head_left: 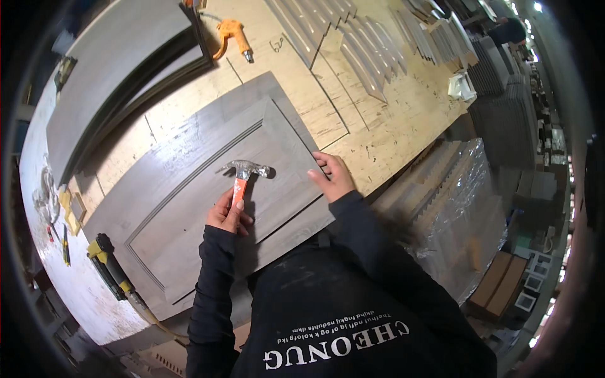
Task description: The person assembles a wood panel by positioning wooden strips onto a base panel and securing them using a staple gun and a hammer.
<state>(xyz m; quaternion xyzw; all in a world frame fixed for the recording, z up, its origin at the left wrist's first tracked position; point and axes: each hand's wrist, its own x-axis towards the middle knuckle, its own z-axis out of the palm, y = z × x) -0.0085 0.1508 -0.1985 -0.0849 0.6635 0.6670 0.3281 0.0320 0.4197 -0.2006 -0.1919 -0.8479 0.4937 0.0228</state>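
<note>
- Hammer [240, 189] with an orange handle is angling across the middle of the grey door panel [195, 217]; whether its head is touching the wood, I cannot tell.
- Left hand [227, 213] is gripping the handle, its curled fingers hiding the lower end.
- Right hand [337, 179] is resting at the panel's right edge, fingers partly bent; whether it is gripping, I cannot tell.
- Dark clothing [315, 283] is covering parts of the panel's and counter's [409, 123] near edges.
- Yellow-and-black nail gun [108, 264] is lying toward the counter's near left corner, its hose [150, 316] disappearing behind the left sleeve [211, 277].
- Orange air gun [234, 36] is lying beside a larger grey panel [126, 57], which the view's top is cutting off.
- Film-wrapped stack [463, 214] is standing beyond the counter's near edge, partly hiding behind the right sleeve [368, 230].
</note>
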